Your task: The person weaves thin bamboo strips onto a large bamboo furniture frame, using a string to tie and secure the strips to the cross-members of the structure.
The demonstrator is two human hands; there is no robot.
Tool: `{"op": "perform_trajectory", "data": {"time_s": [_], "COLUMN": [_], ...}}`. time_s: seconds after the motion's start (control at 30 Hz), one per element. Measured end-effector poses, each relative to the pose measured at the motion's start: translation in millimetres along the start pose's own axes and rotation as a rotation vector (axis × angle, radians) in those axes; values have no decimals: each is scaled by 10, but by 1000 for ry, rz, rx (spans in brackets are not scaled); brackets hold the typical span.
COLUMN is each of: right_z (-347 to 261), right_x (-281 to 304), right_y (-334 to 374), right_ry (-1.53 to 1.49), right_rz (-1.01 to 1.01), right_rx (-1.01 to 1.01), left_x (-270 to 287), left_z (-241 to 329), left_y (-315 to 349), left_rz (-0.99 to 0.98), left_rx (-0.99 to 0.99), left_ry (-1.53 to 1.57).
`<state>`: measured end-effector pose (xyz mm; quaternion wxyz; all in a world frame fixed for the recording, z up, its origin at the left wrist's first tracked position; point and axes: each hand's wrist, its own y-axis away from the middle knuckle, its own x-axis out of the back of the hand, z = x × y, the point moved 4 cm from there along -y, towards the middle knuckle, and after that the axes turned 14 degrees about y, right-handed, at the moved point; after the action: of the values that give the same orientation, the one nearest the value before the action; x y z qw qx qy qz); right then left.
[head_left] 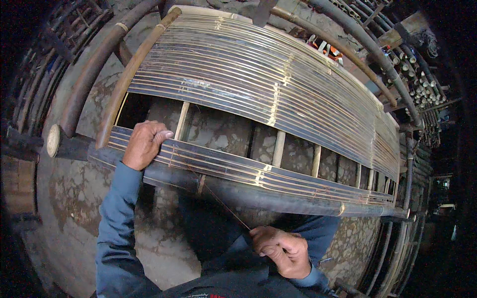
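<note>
Pinches thin cord (226, 206) between thumb and fingers of right hand (280, 250), low before the torso. Clasps near slat band (223, 164) with left hand (147, 143), fingers curled, thumb at its upper edge. From right hand, cord taut up-left to near slat band, just right of left hand. Nearer the body: dark pole (298, 200). Beyond left hand: gap with pale crossbars (278, 149), then wide slatted panel (223, 64). Farther, upper right: stacked canes (425, 92).
</note>
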<state>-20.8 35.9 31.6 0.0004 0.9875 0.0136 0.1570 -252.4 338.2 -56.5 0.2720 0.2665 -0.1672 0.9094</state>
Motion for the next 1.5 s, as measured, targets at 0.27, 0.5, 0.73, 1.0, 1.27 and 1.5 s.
{"op": "perform_trajectory", "data": {"time_s": [0.27, 0.5, 0.73, 1.0, 1.27, 1.5], "right_z": [-143, -227, 329, 1517, 1068, 567], "right_x": [420, 782, -241, -930, -495, -648], "right_y": [-105, -499, -2308, -3059, -2870, -2487], "right_ry": [-188, -693, 753, 218, -107, -95], "right_rz": [272, 347, -104, -447, -613, -475], "right_rx": [53, 225, 284, -174, -329, -280], "left_x": [30, 90, 28, -95, 127, 153], "left_z": [-62, -67, -315, -359, -446, -247], "left_y": [37, 5, -297, -403, -259, -166], "left_rz": [47, 11, -227, -314, 13, -157], "left_rx": [-8, 18, 171, 389, -61, 145], "left_ry": [-35, -56, -52, -137, 409, 815]}}
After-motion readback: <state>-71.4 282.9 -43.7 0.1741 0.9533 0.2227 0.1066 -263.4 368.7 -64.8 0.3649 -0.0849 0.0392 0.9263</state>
